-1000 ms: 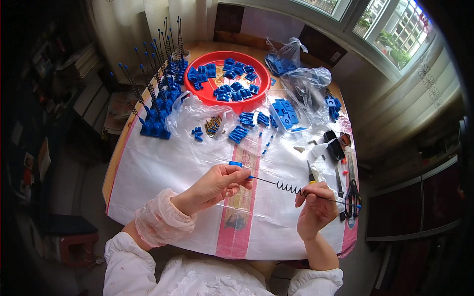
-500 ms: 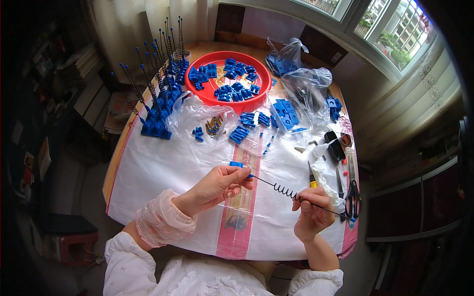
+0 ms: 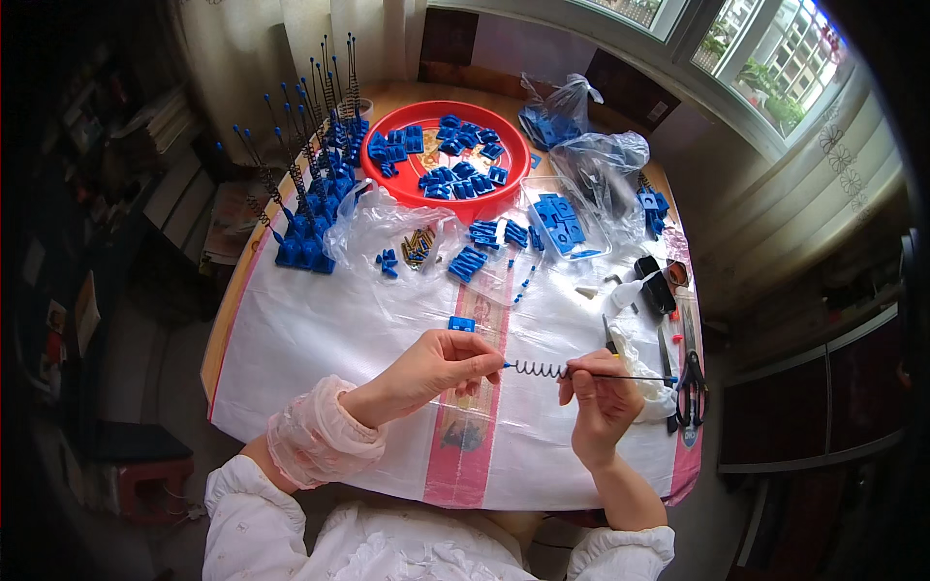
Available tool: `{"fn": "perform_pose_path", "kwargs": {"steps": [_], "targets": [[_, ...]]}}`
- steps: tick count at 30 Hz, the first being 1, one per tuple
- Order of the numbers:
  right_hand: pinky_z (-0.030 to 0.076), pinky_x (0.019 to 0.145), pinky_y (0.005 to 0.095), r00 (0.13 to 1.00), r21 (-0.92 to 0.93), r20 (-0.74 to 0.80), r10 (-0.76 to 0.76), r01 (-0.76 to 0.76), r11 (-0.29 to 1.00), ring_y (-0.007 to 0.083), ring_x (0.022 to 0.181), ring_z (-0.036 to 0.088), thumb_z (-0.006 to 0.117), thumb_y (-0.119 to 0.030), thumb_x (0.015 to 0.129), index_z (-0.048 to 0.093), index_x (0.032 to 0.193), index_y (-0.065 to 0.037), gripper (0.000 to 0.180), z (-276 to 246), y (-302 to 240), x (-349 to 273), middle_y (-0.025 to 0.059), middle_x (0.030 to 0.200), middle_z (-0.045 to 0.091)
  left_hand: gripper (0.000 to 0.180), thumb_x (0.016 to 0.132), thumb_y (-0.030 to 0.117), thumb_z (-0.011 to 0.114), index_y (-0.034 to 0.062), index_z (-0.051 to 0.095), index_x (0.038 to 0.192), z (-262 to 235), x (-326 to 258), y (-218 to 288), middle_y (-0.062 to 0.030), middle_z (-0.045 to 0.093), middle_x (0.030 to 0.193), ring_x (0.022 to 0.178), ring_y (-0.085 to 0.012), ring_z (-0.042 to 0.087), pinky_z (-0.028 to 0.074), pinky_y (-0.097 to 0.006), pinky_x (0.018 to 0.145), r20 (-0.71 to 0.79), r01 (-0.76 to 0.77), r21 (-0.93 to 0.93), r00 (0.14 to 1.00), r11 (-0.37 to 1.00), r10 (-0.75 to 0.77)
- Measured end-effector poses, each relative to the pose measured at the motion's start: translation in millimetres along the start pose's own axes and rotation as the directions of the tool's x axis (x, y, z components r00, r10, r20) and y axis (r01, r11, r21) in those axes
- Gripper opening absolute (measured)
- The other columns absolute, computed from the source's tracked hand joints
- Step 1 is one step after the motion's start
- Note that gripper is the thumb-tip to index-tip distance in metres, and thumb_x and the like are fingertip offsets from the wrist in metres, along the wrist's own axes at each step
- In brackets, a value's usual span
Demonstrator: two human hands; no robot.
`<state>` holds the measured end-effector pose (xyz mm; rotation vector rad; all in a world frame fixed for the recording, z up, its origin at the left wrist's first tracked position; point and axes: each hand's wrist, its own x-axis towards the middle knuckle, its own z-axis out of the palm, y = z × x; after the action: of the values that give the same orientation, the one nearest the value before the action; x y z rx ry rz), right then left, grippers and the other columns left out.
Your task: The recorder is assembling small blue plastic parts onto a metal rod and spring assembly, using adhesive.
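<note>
A thin black rod (image 3: 635,377) with a dark coil spring (image 3: 539,369) threaded on it runs level between my two hands. My left hand (image 3: 436,366) pinches the rod's left end, where a small blue tip shows. My right hand (image 3: 599,399) pinches the rod just right of the spring; the rod sticks out past it to a blue end near the scissors. A small blue plastic block (image 3: 462,323) lies on the white sheet just above my left hand.
A red round tray (image 3: 435,196) of blue plastic parts stands at the back. Finished blue bases with upright spring rods (image 3: 308,208) stand at back left. Clear bags of blue parts (image 3: 560,222) and screws (image 3: 418,247) lie mid-table. Scissors (image 3: 691,373) and small tools lie right.
My right hand has slid left along the rod, pushing the spring toward my left hand. The left hand has stayed where it was.
</note>
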<state>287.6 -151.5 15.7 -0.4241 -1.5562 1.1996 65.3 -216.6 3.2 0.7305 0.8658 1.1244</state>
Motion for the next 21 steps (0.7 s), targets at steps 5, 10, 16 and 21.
{"fn": "perform_pose_path", "kwargs": {"steps": [5, 10, 16, 21], "targets": [[0.044, 0.053, 0.0248, 0.994, 0.018, -0.039, 0.099, -0.098, 0.995, 0.0130, 0.058, 0.055, 0.058, -0.006, 0.098, 0.060, 0.096, 0.004, 0.010, 8, 2, 2, 0.0108, 0.079, 0.059, 0.018, 0.092, 0.022, 0.070, 0.0055, 0.072, 0.099, 0, 1, -3, -0.0023, 0.070, 0.084, 0.066, -0.0051, 0.056, 0.044, -0.018, 0.059, -0.036, -0.055, 0.048, 0.998, 0.997, 0.057], [0.046, 0.059, 0.0241, 0.950, 0.194, -0.073, 0.304, -0.285, 0.939, 0.0124, 0.062, 0.058, 0.058, -0.005, 0.097, 0.063, 0.099, 0.005, 0.011, 3, 15, 2, 0.0104, 0.080, 0.063, 0.015, 0.092, 0.019, 0.071, 0.0049, 0.072, 0.097, 4, 0, -2, -0.0017, 0.070, 0.083, 0.065, -0.0036, 0.057, 0.044, -0.018, 0.056, -0.093, -0.118, 0.194, 0.986, 0.974, 0.138], [0.045, 0.059, 0.0254, 0.826, 0.426, -0.083, 0.558, -0.477, 0.769, 0.0112, 0.062, 0.056, 0.059, -0.010, 0.098, 0.064, 0.100, 0.003, 0.013, -1, 25, 9, 0.0094, 0.078, 0.064, 0.025, 0.085, 0.017, 0.078, 0.0011, 0.066, 0.101, 13, 0, -7, -0.0038, 0.070, 0.079, 0.064, -0.0038, 0.061, 0.047, -0.018, 0.056, -0.150, -0.337, 0.482, 0.878, 0.809, 0.455], [0.043, 0.060, 0.0245, 0.776, 0.501, -0.057, 0.628, -0.522, 0.691, 0.0090, 0.061, 0.053, 0.059, -0.012, 0.098, 0.064, 0.100, 0.000, 0.014, -7, 30, 13, 0.0075, 0.078, 0.063, 0.023, 0.082, 0.013, 0.080, 0.0021, 0.061, 0.090, 16, -3, -5, -0.0029, 0.066, 0.070, 0.059, -0.0041, 0.060, 0.046, -0.019, 0.053, -0.096, -0.314, 0.687, 0.855, 0.655, 0.510]]}}
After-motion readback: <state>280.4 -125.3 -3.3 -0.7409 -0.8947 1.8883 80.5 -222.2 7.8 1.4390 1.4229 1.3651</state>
